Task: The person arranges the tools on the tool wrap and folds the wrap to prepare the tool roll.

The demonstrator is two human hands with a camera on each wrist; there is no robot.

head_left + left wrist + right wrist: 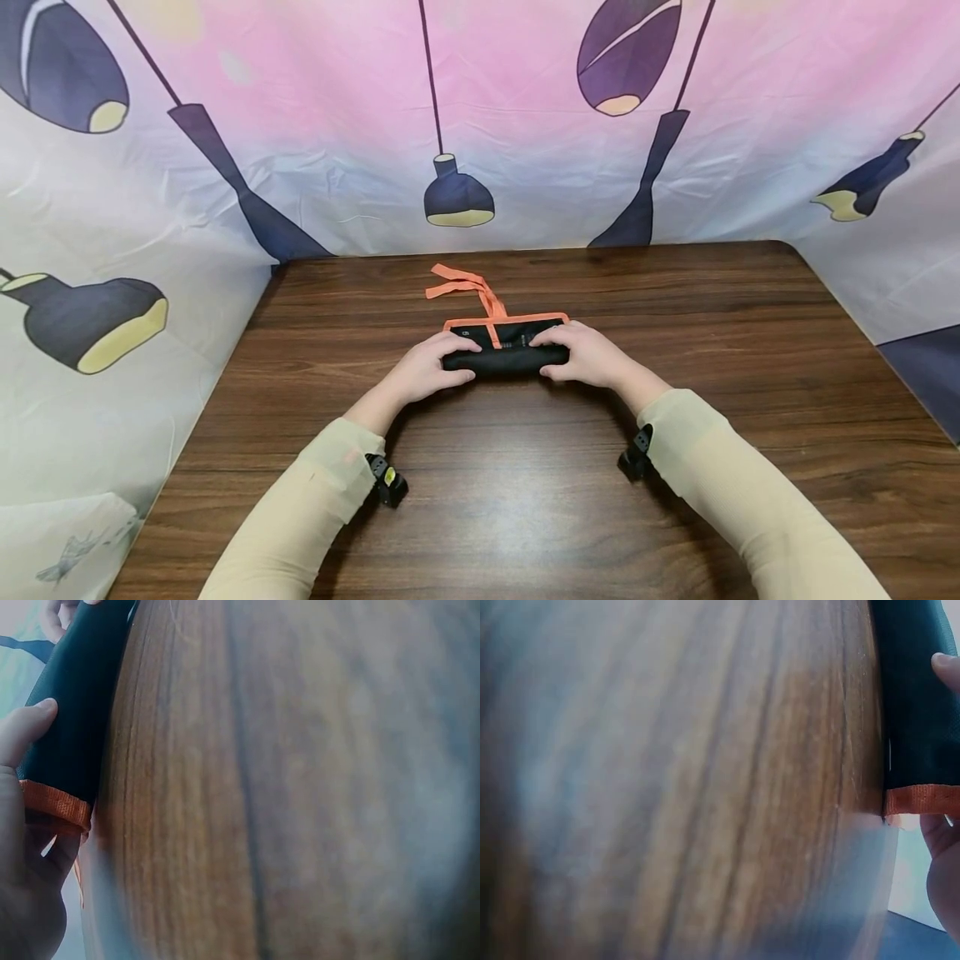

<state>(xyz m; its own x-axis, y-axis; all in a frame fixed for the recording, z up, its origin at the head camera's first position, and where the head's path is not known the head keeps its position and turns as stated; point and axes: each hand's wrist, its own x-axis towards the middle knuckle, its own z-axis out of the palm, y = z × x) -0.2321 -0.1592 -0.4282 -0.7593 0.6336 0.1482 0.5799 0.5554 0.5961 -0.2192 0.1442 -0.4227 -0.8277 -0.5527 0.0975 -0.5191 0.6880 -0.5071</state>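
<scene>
A black fabric tool roll [501, 362] with orange edging lies partly rolled up on the table, its rolled part toward me. Beyond the roll, a flat strip with small white markings still shows. My left hand [426, 367] grips the left end, thumb on the near side and fingers over the top. At the right end my right hand [588, 354] holds it the same way. Orange tie straps [492, 305] run from the far edge toward the back left. Both wrist views show a thumb against the black roll [82, 697] near its orange-trimmed end [922, 800].
The brown wood-grain table [480, 500] extends around the roll on all sides. Behind it and at the sides hangs a cloth backdrop [517, 100] printed with dark lamps. Each sleeve cuff carries a small black wrist camera [387, 481].
</scene>
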